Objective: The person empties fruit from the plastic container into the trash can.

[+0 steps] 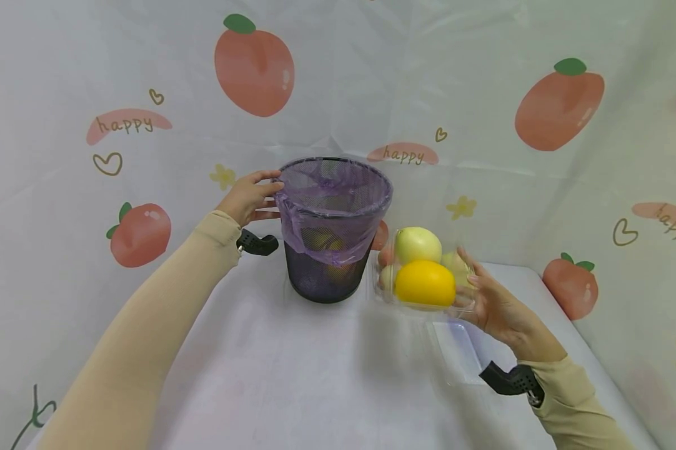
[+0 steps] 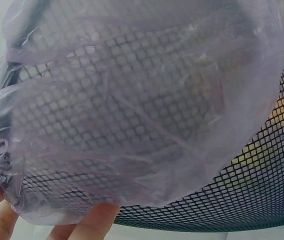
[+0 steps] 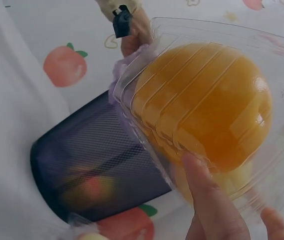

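A black mesh bin lined with a thin purple bag stands upright, yellow and reddish shapes showing through its mesh. My left hand grips the bin's near-left rim over the bag, its lower fingers against the side. To the bin's right, my right hand holds a clear plastic box by its right side. Inside the box are a smooth yellow-orange fruit, a pale yellow-green round fruit and another pale fruit, partly covered. In the right wrist view, a thumb presses the box wall.
A flat clear plastic piece lies on the white tabletop below the box. Some reddish-brown round shapes show left of the yellow fruit, blurred by plastic. A printed cloth hangs close behind the bin.
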`<state>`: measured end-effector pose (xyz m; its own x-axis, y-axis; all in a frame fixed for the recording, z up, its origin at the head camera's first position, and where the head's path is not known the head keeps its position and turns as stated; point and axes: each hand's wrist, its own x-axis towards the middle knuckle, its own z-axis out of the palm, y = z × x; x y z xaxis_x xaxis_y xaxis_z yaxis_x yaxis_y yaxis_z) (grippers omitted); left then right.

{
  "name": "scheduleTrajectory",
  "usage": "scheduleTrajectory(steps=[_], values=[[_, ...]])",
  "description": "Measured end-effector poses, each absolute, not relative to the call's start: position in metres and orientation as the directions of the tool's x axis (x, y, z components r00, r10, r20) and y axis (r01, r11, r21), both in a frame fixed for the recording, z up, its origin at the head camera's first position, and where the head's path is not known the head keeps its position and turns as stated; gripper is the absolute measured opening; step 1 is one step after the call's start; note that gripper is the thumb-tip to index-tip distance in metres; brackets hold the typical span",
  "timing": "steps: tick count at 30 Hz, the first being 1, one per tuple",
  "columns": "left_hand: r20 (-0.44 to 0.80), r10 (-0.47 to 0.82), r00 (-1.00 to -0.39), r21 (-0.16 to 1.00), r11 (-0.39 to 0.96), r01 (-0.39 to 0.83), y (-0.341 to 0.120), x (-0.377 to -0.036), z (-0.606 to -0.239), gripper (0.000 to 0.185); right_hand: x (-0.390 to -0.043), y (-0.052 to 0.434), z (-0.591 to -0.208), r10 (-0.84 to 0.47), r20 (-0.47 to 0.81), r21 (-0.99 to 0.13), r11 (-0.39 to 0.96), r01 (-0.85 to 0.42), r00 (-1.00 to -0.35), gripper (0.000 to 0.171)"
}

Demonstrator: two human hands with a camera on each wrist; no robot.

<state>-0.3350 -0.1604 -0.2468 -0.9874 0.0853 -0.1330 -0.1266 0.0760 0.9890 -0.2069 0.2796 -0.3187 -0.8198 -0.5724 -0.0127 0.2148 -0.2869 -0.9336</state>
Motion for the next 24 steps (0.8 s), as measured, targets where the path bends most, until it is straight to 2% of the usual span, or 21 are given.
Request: scheduleTrajectory(steps=[10, 17, 24], values=[[-0.133, 0.079, -0.988, 0.989, 0.069, -0.128, -0.161, -0.336, -0.248, 0.052, -0.225, 0.276, -0.290, -0.529, -0.012, -0.910, -0.346, 0.229, -0.849, 0.068], [-0.136, 0.074, -0.988, 0.988, 0.080, -0.130, -0.161, -0.336, -0.248, 0.052, -0.237, 0.270, -0.263, -0.473, -0.072, -0.878, -0.388, 0.281, -0.878, 0.068], [-0.140, 0.070, -0.988, 0.987, 0.086, -0.134, -0.161, -0.338, -0.249, 0.052, -0.251, 0.264, -0.238, -0.386, -0.107, -0.879, -0.394, 0.269, -0.916, 0.068]])
